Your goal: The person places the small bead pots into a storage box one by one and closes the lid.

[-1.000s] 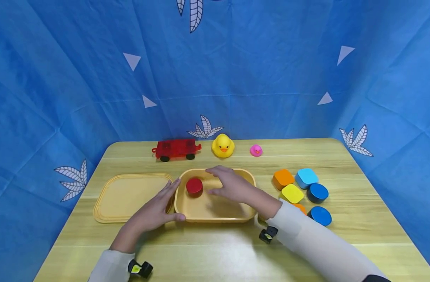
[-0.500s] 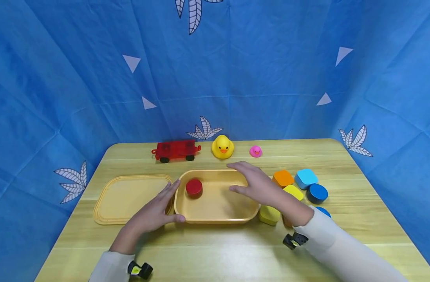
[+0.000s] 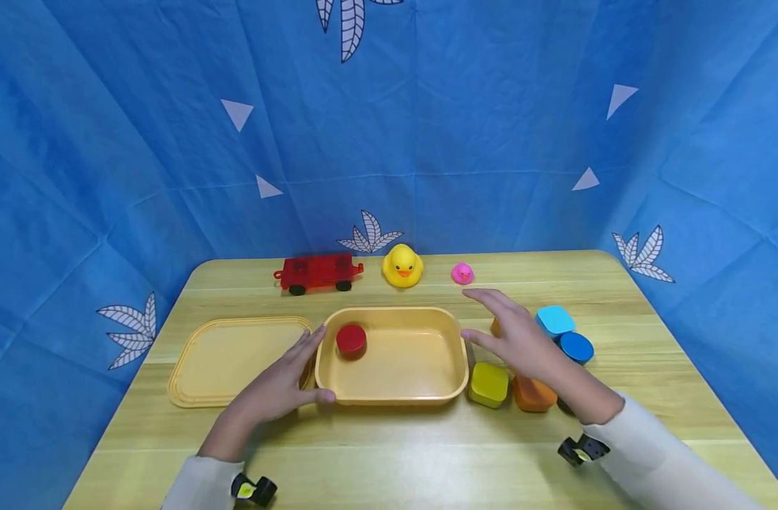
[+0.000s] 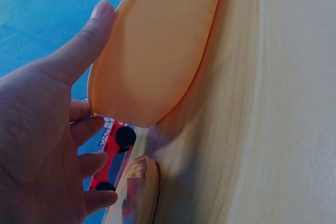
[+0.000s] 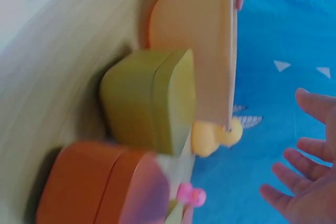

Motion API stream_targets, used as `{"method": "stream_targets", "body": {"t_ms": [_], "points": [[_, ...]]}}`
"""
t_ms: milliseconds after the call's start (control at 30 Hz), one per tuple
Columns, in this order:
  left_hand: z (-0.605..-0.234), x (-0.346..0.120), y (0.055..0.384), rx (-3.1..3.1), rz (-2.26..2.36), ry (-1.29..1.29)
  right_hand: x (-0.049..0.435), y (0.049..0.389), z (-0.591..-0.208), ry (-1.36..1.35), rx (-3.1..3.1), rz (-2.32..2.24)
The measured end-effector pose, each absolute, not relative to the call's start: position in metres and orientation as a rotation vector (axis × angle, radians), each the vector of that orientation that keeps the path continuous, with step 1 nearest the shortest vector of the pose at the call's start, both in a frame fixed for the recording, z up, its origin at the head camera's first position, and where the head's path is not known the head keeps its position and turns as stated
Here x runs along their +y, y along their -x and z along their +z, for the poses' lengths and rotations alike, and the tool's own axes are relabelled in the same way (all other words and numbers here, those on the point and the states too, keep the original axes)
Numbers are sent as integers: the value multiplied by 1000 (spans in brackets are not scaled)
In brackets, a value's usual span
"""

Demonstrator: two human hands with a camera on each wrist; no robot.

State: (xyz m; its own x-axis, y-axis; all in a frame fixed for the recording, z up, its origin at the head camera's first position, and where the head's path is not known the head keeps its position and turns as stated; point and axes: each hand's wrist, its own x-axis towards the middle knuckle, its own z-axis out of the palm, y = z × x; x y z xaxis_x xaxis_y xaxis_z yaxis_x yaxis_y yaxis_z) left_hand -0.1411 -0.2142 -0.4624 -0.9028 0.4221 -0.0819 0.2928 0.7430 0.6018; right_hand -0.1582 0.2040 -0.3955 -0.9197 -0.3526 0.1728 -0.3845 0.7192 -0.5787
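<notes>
The box [image 3: 402, 365] is touched at its left end by the loosely spread left hand [image 3: 283, 379] and approached on its right by the wide, empty right hand [image 3: 519, 343], is flanked by a flat piece [image 3: 242, 361] and a yellow block [image 3: 489, 384], is fronted by tabletop [image 3: 402, 460], and is coloured plain tan, with rounded corners and a red block [image 3: 351, 341] held inside.

A wood-grain tabletop [image 3: 402, 453] bears toy wagon [image 3: 319, 273], yellow duck [image 3: 402, 268], pink duck [image 3: 463, 274] far; lid [image 3: 236, 360] left; tub [image 3: 404, 361] centre; coloured blocks [image 3: 533, 394] right.
</notes>
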Motion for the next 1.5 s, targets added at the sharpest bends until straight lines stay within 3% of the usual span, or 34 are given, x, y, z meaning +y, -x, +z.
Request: {"method": "stream_targets", "body": {"t_ms": [667, 1500], "points": [[-461, -214, 141, 2708, 896, -516, 262, 174, -421, -444, -3022, 880], [-458, -214, 140, 2692, 906, -508, 268, 195, -434, -310, -3200, 663]]}}
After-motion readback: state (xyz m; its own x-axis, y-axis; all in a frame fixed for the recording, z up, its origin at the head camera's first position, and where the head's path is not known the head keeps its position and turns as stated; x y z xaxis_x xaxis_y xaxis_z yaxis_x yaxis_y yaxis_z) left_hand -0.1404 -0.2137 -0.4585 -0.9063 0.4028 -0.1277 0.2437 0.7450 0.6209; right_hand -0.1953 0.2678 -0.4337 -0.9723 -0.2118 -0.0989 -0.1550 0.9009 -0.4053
